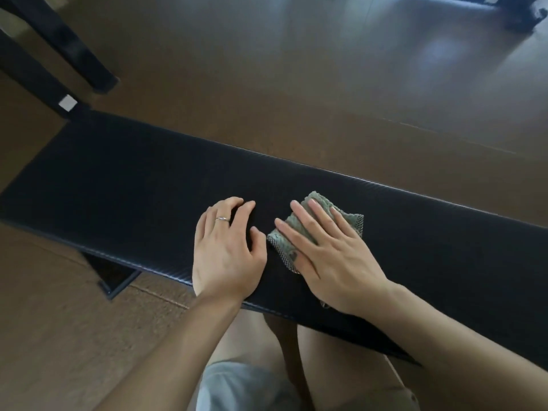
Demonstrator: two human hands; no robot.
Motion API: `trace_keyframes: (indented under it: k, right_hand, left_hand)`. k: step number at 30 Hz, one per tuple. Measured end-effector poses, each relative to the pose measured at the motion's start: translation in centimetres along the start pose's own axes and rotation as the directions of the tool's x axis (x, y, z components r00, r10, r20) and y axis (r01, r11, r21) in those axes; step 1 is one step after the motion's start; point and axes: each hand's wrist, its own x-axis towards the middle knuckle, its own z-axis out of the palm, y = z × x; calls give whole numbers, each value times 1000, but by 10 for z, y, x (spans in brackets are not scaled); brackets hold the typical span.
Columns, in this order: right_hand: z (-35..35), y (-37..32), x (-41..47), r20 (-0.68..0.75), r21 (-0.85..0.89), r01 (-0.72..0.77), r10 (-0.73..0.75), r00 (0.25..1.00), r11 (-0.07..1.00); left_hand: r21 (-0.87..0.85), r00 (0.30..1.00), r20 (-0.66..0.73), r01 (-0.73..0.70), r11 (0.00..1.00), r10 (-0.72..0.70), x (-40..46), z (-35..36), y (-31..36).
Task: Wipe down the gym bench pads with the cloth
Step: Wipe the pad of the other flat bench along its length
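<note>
Brown floor (267, 69) lay under long black bench (118, 179). Right hand (329, 250) pressed green cloth (323, 215) flat on pad, fingers straight. Left hand (228, 247) rested beside it, fingers loosely bent, gripping nothing.

A gym: padded bench (124, 173), brown rubber floor (296, 84).

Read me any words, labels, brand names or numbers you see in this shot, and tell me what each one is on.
No text can be read in this view.
White sticker on the black frame leg at upper left: looks blank or too blurred to read.
Black bench pad: no logo or lettering shows.
Green cloth under the right hand: woven pattern only, no tag visible.
Ring on the left hand: no marking can be made out.
</note>
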Motion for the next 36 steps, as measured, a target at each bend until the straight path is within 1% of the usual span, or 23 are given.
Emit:
trace_keyframes:
  k: [3, 6, 8, 9, 10, 11, 12, 13, 14, 15, 16, 18, 20, 21, 25, 27, 29, 31, 33, 34, 36]
  right_hand:
    - [-7, 18, 42, -26, -25, 52, -52, 998, 998]
    - [-12, 22, 109, -44, -42, 55, -57, 997, 998]
    - [-15, 16, 141, -39, -46, 39, -41, 998, 998]
    - [-16, 12, 146, -47, -54, 42, -45, 998, 998]
    - [-14, 10, 142, -52, -60, 67, -70, 996, 996]
    - [-11, 8, 127, -46, -65, 118, -121, 992, 991]
    - [-7, 5, 103, -39, -60, 189, -192, 981, 980]
    - [-3, 2, 74, -30, -54, 266, -267, 963, 963]
    - [0, 0, 45, -11, -39, 332, -332, 943, 943]
    - [2, -1, 23, 14, -15, 378, -378, 926, 926]
    - [3, 1, 11, 39, 12, 409, -409, 912, 913]
    - [2, 6, 14, 57, 24, 458, -459, 887, 888]
    - [0, 5, 40, 23, -11, 497, -496, 868, 868]
    - [0, 2, 58, 14, -25, 507, -506, 862, 862]
    - [1, -30, 143, -11, -63, 463, -465, 885, 884]
    - [-1, -45, 165, -22, -69, 447, -450, 893, 892]
    - [-2, -41, 153, -21, -90, 460, -463, 886, 884]
    - [1, -27, 105, 9, -93, 516, -517, 856, 852]
    - [2, -14, 46, 68, -87, 572, -568, 820, 815]
    - [3, -8, 26, 97, -90, 590, -583, 807, 802]
    - [3, -4, 16, 134, -91, 608, -595, 793, 789]
  left_hand:
    - [11, 998, -44, 33, 999, -33, -2, -2, 1]
    - [-11, 981, -164, 107, 994, -107, -4, -1, 3]
    - [-18, 948, -249, 200, 980, -198, -5, 0, 3]
    - [-17, 916, -292, 283, 959, -276, -6, 1, 3]
    - [-24, 862, -335, 396, 918, -380, -8, 2, 3]
    - [-61, 778, -368, 526, 848, -509, -11, 3, 3]
    - [-137, 664, -383, 647, 750, -642, -12, 4, 4]
    - [-235, 538, -377, 732, 640, -754, -12, 4, 7]
    - [-322, 434, -364, 772, 548, -824, -11, 5, 9]
    - [-380, 376, -359, 777, 501, -854, -10, 5, 10]
    - [-423, 358, -359, 761, 492, -862, -10, 7, 9]
    - [-508, 373, -359, 691, 514, -856, -10, 9, 6]
    - [-564, 393, -357, 632, 531, -847, -12, 11, 2]
    - [-581, 391, -362, 615, 532, -847, -13, 12, 1]
    - [-651, 361, -372, 555, 517, -855, -15, 16, 0]
    - [-687, 356, -353, 529, 498, -865, -15, 15, -2]
    - [-708, 356, -338, 513, 485, -871, -15, 14, -2]
    - [-724, 359, -322, 503, 472, -876, -15, 12, -2]
    - [-748, 371, -295, 483, 454, -881, -15, 11, -3]
    - [-764, 378, -275, 473, 440, -884, -15, 11, -4]
    - [-803, 402, -205, 452, 388, -892, -20, 5, -4]
